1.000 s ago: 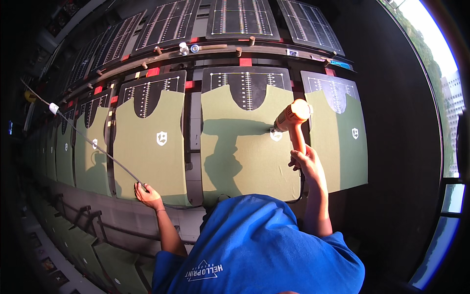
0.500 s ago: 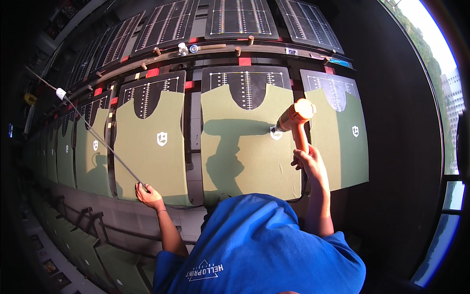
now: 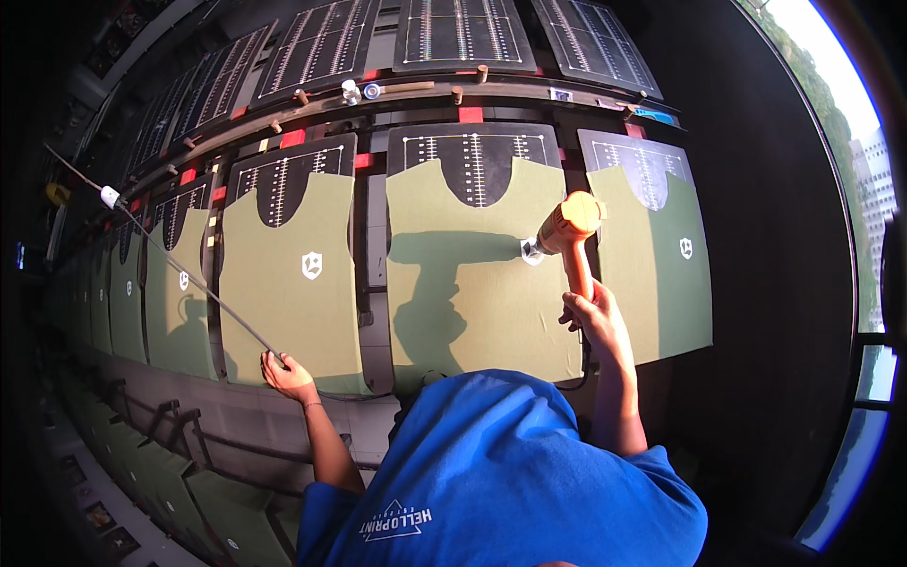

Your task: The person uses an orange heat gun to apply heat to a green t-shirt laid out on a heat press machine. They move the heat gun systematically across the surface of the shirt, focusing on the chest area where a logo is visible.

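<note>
My right hand [image 3: 597, 319] is closed round the handle of an orange heat gun [image 3: 573, 222]. The gun's metal nozzle points left, over a white shield emblem [image 3: 531, 253] on an olive-green shirt piece [image 3: 515, 321], and hides part of the emblem. Whether nozzle and cloth touch I cannot tell. A shadow of gun and hand falls across that piece. At the lower edge of the shirt piece to the left [image 3: 283, 312], my left hand [image 3: 290, 380] grips a dark cable [image 3: 213, 295]. The cable stretches up and left to a white connector [image 3: 110, 197].
Black boards with white ruled marks [image 3: 477, 151] lie under the shirt pieces. Beyond them runs a rail [image 3: 510, 92] with short pegs, holding a small white bottle [image 3: 350, 92], a tape roll and a blue tool [image 3: 654, 116]. More boards stand behind. A dark wall and window flank the right.
The cable's far part and its white connector have shifted slightly left and down. My heat gun stays at the same emblem, with hardly any movement in either hand.
</note>
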Available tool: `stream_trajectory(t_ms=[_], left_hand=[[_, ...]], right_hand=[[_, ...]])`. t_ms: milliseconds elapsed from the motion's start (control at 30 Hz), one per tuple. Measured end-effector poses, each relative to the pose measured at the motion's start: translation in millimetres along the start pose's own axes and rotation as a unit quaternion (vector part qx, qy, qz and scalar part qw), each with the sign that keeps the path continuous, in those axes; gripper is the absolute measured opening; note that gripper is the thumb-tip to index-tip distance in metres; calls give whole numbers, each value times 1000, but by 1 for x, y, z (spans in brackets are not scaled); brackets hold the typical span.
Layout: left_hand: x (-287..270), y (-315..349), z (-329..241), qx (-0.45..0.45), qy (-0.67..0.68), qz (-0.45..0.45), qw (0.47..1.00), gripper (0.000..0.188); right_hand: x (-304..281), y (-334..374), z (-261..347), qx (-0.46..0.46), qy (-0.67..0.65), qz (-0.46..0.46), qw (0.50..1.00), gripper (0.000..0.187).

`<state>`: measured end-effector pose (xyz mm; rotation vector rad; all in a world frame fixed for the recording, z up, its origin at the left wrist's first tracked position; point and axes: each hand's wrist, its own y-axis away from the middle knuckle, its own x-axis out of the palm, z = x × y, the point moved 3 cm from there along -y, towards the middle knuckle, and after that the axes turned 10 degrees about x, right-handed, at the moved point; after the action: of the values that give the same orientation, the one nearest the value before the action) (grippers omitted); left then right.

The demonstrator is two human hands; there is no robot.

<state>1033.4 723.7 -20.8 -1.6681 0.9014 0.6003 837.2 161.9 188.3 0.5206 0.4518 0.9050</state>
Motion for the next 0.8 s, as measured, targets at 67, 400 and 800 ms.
stream_trajectory(t_ms=[67,400,800], left_hand=[[-1,1,0,-6,-5,7,1000,32],[-1,1,-1,-8,-3,8,1000,33],[-2,0,1,-1,0,5,1000,33]], right_hand=[[-1,2,1,12,3,15,1000,22],[-4,3,-2,18,13,26,999,24],[-3,-6,6,-9,9,-6,1000,25]])
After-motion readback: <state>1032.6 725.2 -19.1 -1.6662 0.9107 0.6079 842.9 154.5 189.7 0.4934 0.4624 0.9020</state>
